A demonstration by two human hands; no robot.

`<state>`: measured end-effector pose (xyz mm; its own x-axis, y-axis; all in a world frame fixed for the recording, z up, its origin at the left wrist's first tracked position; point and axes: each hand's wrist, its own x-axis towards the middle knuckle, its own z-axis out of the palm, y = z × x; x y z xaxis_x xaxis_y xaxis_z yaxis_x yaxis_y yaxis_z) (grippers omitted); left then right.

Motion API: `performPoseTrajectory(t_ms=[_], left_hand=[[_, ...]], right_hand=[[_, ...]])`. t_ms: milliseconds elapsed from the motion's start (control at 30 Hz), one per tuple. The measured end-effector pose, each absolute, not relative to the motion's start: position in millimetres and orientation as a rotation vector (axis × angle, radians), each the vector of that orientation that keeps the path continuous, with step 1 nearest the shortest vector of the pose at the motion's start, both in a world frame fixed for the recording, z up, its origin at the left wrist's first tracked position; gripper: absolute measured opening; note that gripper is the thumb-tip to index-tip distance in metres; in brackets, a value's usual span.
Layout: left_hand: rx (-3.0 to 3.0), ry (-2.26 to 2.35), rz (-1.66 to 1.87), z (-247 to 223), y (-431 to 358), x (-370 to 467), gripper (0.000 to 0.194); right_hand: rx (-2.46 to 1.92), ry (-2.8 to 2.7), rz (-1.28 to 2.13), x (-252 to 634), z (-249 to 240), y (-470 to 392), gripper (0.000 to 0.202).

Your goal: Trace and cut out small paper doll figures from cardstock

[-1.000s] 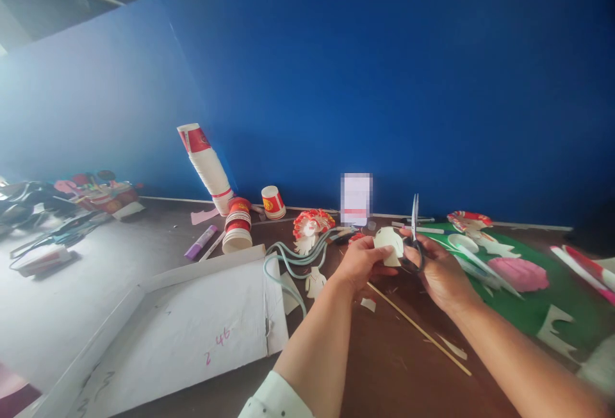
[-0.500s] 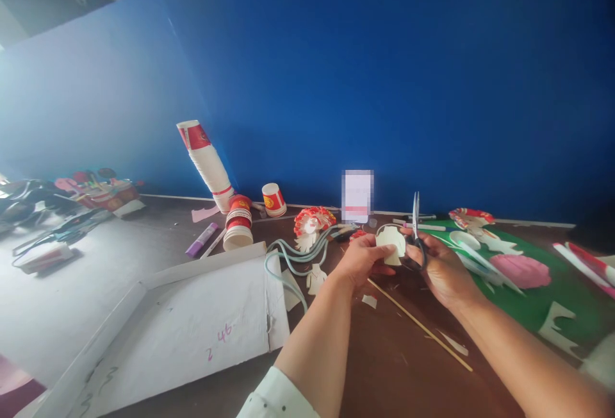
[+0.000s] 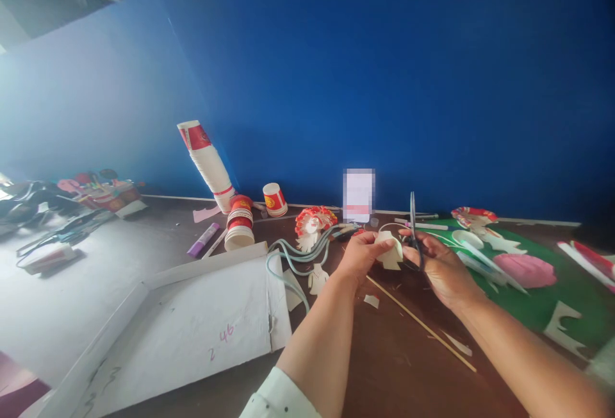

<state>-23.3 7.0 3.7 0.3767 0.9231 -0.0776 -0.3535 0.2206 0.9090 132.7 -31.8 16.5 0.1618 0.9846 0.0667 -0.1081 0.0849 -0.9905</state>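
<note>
Head view. Landmark for all places: the white cardboard tray (image 3: 182,341), low-walled, marked inside with purple pen, lying on the dark brown bench (image 3: 379,367).

Right of the tray, lifted above the bench: a pale paper cutout (image 3: 393,255), pinched between thumb and fingers of the left hand (image 3: 358,261). Farther right of the tray, grasped by the black handles in the right hand (image 3: 435,261): scissors (image 3: 414,229), blades pointing up, apart from the cutout.

Also right of the tray, flat on the bench: a thin wooden stick (image 3: 421,324), slantwise, and a small white scrap (image 3: 371,301).

At the tray's right edge: pale blue cables (image 3: 312,252), looped partly over its flap; near there, a 2nd cutout (image 3: 318,279).

Behind the tray: a tall cup stack (image 3: 211,171), tilted left; a short red-and-white cup stack (image 3: 239,222); a purple tube (image 3: 203,240). Behind its right corner: 1 lone cup (image 3: 275,200), plus a red-and-white paper flower (image 3: 314,220).

Far right of the tray: a green sheet (image 3: 528,302), with a ruffled pink piece (image 3: 526,270) on top.
</note>
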Motion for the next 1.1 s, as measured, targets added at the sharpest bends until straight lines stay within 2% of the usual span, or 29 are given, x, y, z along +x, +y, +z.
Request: performPoseTrajectory(t_ms=[267, 700, 867, 1100], left_hand=[[1.011, 0.813, 0.963, 9, 5, -24, 0.048], [1.154, 0.839, 1.002, 8, 5, -17, 0.037], [1.291, 0.902, 1.101, 6, 3, -13, 0.036], [1.215, 0.764, 1.247, 20, 3, -20, 0.040]], right_hand=[[-1.092, -1.015, 1.142, 138, 8, -28, 0.056], [-1.086, -0.989, 1.145, 134, 11, -30, 0.058], [-1.112, -0.977, 1.089, 132, 11, -29, 0.052], [-1.275, -0.934, 0.919, 136, 16, -27, 0.047]])
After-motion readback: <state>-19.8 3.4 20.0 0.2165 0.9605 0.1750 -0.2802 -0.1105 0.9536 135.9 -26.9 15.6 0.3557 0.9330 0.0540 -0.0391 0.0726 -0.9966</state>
